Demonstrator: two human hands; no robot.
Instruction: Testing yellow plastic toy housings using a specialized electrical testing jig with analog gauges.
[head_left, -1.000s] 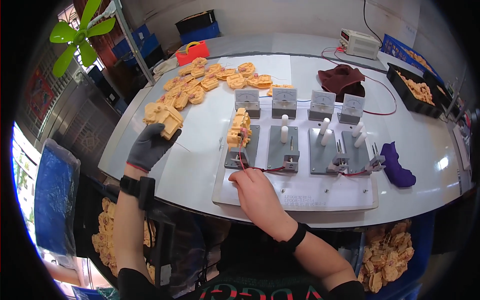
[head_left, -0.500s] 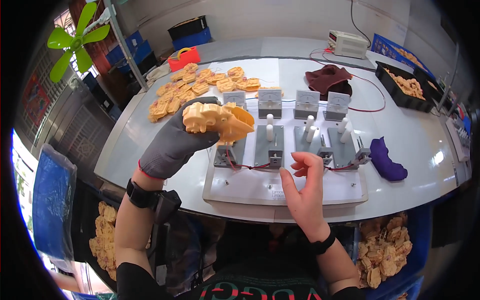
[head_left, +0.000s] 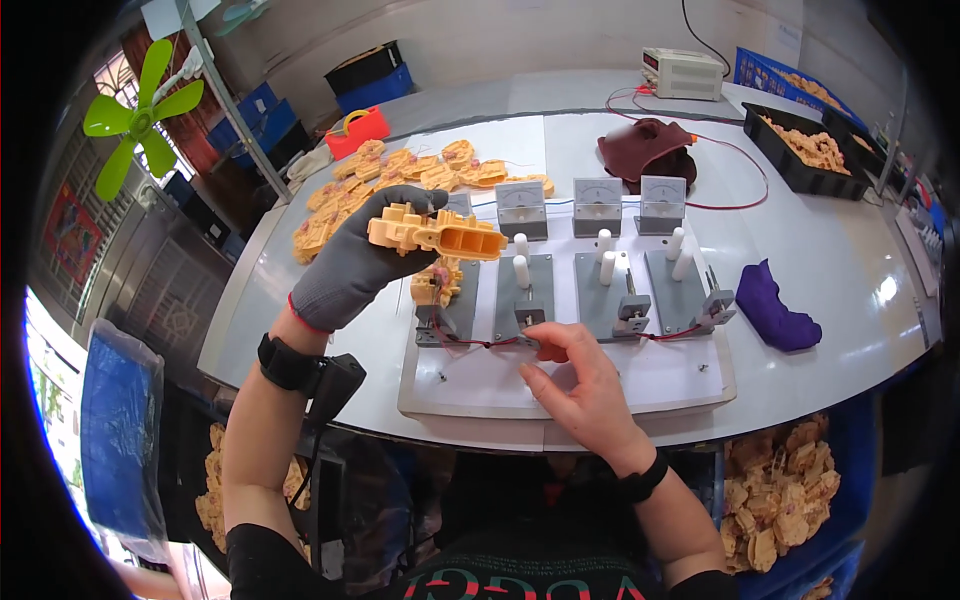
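Note:
My left hand (head_left: 345, 268), in a grey glove, grips a yellow-orange moulded plastic part (head_left: 440, 236) above the test board (head_left: 500, 390). The part's hollow, divided side faces me. Below it, a similar yellow plastic part (head_left: 432, 287) sits on the leftmost grey fixture, partly hidden. My right hand (head_left: 588, 395) is bare and hovers over the board's front, thumb and forefinger apart. Its fingertips are close to the metal clamp (head_left: 529, 318) of the second fixture; whether they touch it I cannot tell. White pegs (head_left: 521, 270) stand upright on the fixtures.
Panel meters (head_left: 597, 205) line the board's back. Beyond are a pile of yellow parts (head_left: 330, 215), a red tape dispenser (head_left: 365, 130), a maroon cloth (head_left: 645, 155) and a power supply (head_left: 682, 74). A purple cloth (head_left: 775, 308) lies right. A green fan (head_left: 143, 122) stands left.
My left hand has tilted its plastic part so the hollow side shows. My right hand has moved left, toward the second fixture's clamp. The part on the leftmost fixture has come into view.

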